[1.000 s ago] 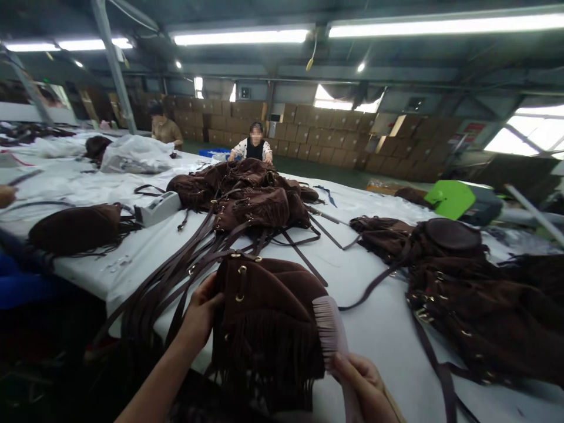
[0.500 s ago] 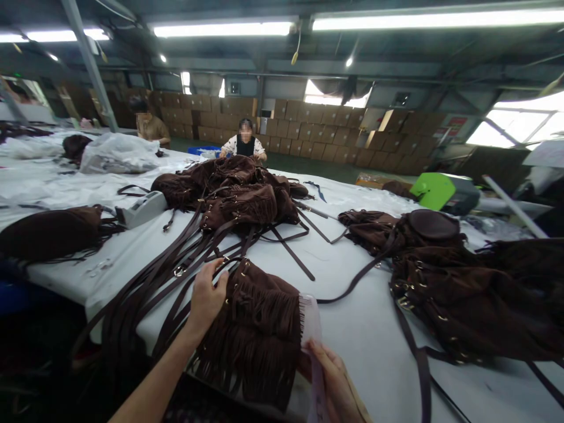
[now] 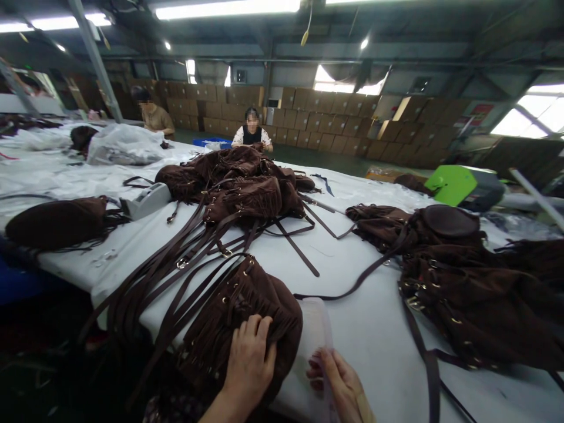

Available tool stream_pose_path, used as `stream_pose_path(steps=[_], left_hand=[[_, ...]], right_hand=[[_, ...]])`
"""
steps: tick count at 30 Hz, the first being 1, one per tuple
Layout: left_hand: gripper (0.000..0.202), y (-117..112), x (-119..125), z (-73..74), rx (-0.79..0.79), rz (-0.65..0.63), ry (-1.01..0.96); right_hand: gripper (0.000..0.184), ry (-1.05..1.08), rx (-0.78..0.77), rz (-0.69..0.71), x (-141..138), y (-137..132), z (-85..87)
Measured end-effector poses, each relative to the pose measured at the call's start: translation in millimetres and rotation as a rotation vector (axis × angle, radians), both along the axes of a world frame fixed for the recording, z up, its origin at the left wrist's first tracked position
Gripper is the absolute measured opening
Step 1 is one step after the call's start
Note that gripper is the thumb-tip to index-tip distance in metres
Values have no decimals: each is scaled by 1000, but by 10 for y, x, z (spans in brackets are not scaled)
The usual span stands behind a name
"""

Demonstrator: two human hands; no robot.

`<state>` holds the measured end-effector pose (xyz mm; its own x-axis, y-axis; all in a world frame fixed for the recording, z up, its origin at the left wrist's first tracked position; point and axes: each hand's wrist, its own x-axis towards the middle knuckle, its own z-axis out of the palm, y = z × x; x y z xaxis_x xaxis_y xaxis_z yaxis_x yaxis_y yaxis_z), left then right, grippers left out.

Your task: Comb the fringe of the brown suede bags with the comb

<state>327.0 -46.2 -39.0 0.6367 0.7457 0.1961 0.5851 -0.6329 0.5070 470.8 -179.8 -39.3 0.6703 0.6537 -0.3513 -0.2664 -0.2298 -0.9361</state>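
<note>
A dark brown suede bag (image 3: pixel 284 302) with fringe and gold eyelets lies at the near edge of the table, tilted towards me. My left hand (image 3: pixel 250 357) presses on its fringed front with bent fingers, gripping the material there. Just right of the bag, my right hand (image 3: pixel 341 382) is closed around a pale translucent comb (image 3: pixel 316 317). The comb stands apart from the fringe, its broad end pointing away from me. Long brown straps (image 3: pixel 152 282) trail from the pile over the table edge on the left.
A heap of similar fringed bags (image 3: pixel 247 194) lies mid-table, with more bags (image 3: pixel 484 299) at the right. A grey tape dispenser (image 3: pixel 152 200) stands by another bag (image 3: pixel 57 223) on the left. A green-and-grey machine (image 3: pixel 462 185) is behind. Two people sit across the table.
My left hand has moved from the bag's top strap down onto its fringed front. The bag has turned, showing its rounded side. The comb has come away from the fringe.
</note>
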Motion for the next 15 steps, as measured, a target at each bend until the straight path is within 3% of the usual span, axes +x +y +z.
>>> stream_pose_path(steps=[5,10,15], left_hand=[[42,166,37,69,-60,-97,103],[44,476,-51,293,-203,-287,-115],[44,646,-73,602,-249,-366,-265]], right_hand=[[51,-233,-65,133,150,-26,271],[63,-428,-78,159,227,134,432],[63,-584,-116,242,345,437,784]])
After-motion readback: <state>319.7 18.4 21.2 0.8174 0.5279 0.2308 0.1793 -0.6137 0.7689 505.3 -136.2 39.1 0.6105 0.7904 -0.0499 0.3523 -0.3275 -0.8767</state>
